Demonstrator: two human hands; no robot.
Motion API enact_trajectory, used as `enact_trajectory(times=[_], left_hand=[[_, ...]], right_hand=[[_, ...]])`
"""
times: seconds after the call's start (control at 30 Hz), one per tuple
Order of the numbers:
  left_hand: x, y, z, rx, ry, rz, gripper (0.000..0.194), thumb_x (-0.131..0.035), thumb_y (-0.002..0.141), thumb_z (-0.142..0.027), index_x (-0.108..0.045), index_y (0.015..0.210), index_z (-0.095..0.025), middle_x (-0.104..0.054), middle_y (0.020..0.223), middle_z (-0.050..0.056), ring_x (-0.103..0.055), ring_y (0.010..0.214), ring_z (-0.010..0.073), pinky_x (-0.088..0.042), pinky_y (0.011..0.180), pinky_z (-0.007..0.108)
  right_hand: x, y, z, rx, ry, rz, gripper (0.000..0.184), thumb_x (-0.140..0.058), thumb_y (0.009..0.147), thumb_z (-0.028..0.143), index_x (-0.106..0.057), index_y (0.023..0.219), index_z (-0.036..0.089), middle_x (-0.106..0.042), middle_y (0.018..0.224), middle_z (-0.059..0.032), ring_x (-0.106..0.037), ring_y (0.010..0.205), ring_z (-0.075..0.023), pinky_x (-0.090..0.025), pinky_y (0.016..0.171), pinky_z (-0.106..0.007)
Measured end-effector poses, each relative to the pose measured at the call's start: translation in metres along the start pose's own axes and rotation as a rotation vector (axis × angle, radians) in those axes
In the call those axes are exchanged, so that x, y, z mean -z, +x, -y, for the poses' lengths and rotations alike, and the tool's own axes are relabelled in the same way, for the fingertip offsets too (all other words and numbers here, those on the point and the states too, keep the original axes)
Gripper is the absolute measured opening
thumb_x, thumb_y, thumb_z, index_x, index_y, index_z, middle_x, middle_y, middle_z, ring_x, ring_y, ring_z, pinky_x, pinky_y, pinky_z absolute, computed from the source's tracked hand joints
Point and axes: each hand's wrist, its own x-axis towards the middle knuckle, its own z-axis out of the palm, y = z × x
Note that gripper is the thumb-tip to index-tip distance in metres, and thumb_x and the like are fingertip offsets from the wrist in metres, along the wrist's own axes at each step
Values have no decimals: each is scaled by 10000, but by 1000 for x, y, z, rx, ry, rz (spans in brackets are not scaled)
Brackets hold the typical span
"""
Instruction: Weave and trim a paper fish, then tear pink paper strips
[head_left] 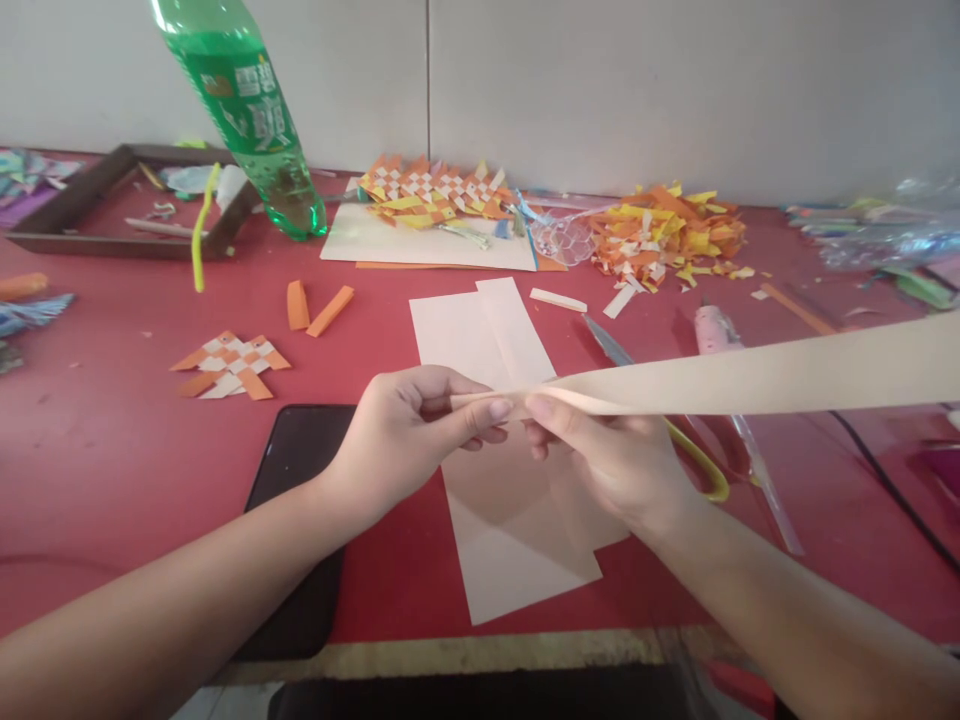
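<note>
While the left hand (397, 425) pinches the folded end of a long cream paper strip (757, 375) between thumb and fingers near the centre of the frame, the right hand (626, 455) grips the same strip just beside it, thumb on top, the two thumbs almost meeting. From that folded part the strip widens and runs off the right edge of the frame, raised above the red table (97, 440). Pale paper sheets (517, 530) lie beneath the hands, from the middle of the frame down to lower centre, overlapping one another. A dark phone (289, 460) rests at lower left, partly covered by the left forearm. Behind the right hand, scissors (697, 460) with a yellow handle are partly hidden by the hand and the strip. At centre left lies a woven orange-and-white paper fish (231, 365), with two orange folded pieces (330, 311) just above it. A green bottle (255, 120) tilts at upper left; at upper right of centre sits a heap of orange and yellow paper pieces (671, 235).
</note>
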Motion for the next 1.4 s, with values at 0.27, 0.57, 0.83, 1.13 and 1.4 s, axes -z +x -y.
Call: enact_trajectory(times=[0.27,0.57,0.83,1.13,1.4], left_hand=[[1,2,2,39,-31,64,231,-841,704,-330,-711,794,-162,-751,735,20,-703,677,130,-561,595,190],[1,1,0,86,-96,113,178,-811,748,-306,-713,761,-158,-749,715,16,-682,649,100,-557,608,171],[0,2,-2,108,-169,154,164,-796,773,-258,-679,755,-143,-745,711,7,-693,674,85,-554,627,147],[0,2,1,114,-231,163,221,-798,771,-231,-592,768,-150,-732,731,-7,-708,694,89,-557,662,160],[1,3,3,67,-331,12,195,-798,764,-189,-610,807,-166,-712,705,-24,-692,670,86,-564,675,172]], right_hand=[[-2,-3,5,24,-84,10,195,-680,870,316,-719,706,218,-612,568,30,-595,548,-112,-538,562,-267],[1,-3,4,19,-68,36,175,-680,873,330,-745,749,224,-589,557,34,-557,515,-104,-502,493,-255],[0,-4,6,-47,-59,-2,239,-701,853,358,-707,656,222,-498,510,38,-477,476,-87,-414,428,-242],[0,-4,6,-109,-71,10,277,-700,851,375,-679,631,208,-483,514,41,-455,490,-81,-354,445,-248],[5,4,0,-159,119,-294,229,-829,709,374,-669,624,234,-565,545,27,-452,441,-79,-323,392,-252]])
